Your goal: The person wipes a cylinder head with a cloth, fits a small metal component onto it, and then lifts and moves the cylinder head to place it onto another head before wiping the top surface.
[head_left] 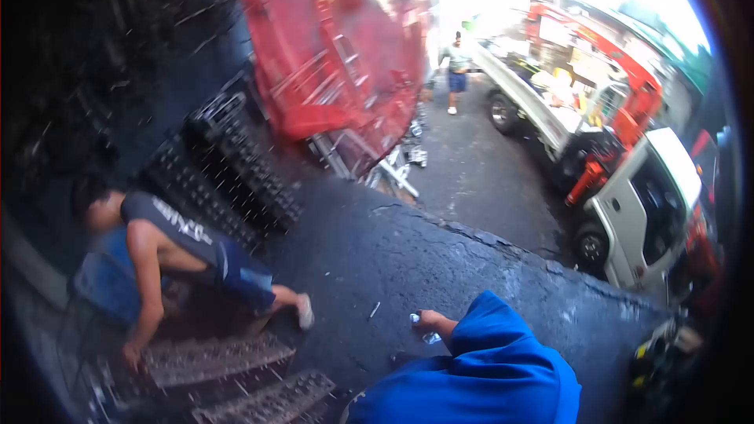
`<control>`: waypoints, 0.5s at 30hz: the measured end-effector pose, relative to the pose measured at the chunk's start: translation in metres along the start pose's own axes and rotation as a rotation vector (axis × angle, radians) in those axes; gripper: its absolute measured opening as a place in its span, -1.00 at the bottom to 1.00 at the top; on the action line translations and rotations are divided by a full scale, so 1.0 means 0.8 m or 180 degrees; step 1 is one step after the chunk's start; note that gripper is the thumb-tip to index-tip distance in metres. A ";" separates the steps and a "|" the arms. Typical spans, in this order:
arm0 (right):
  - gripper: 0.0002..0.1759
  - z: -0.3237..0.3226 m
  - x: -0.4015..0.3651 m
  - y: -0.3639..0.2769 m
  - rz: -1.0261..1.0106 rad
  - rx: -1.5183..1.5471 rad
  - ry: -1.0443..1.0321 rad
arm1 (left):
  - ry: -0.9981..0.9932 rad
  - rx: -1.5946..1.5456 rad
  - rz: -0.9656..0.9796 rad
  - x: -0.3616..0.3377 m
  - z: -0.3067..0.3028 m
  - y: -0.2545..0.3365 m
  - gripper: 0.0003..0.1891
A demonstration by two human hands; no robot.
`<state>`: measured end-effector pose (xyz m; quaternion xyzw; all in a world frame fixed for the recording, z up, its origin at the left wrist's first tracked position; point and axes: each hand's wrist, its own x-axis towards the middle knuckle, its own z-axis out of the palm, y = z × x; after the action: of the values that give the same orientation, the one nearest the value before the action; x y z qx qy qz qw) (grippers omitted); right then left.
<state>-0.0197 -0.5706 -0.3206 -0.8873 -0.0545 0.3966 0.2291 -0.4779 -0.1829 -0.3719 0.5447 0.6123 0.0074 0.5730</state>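
Right hand (pixel 429 319) seen part-curled by small pale item (pixel 415 319); grip can't be told. Left hand hidden, state unknown. Slab (pixel 220 360) reached by co-worker (pixel 184 232).

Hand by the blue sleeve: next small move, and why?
Probably raise the hand slightly for a clearer view: a small shiny item shows at its far end, too small to identify, and whether it is held is unclear.
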 end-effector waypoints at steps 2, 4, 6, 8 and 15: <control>-0.39 -0.011 0.025 0.013 -0.0101 -0.0083 0.0103 | 0.0323 -0.0103 0.0342 0.016 -0.005 -0.009 -0.78; -0.29 -0.055 0.026 -0.007 -0.0303 -0.0610 -0.0507 | 0.0212 -0.0515 0.0373 0.004 0.005 -0.005 -0.81; -0.38 -0.055 0.077 -0.002 -0.1186 -0.2269 -0.0616 | 0.0286 -0.0699 0.0598 -0.049 0.030 0.033 -0.83; -0.39 -0.026 0.140 0.033 -0.0545 -0.1205 0.0054 | 0.0488 -0.0946 0.0567 -0.055 0.034 0.003 -0.79; -0.36 -0.039 0.043 -0.071 -0.0382 -0.1427 -0.0436 | 0.0812 0.0205 -0.0205 -0.104 0.046 -0.154 -0.76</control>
<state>0.0311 -0.5220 -0.3007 -0.8821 -0.2093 0.4196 0.0454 -0.5540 -0.3117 -0.4049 0.5374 0.6973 0.0386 0.4727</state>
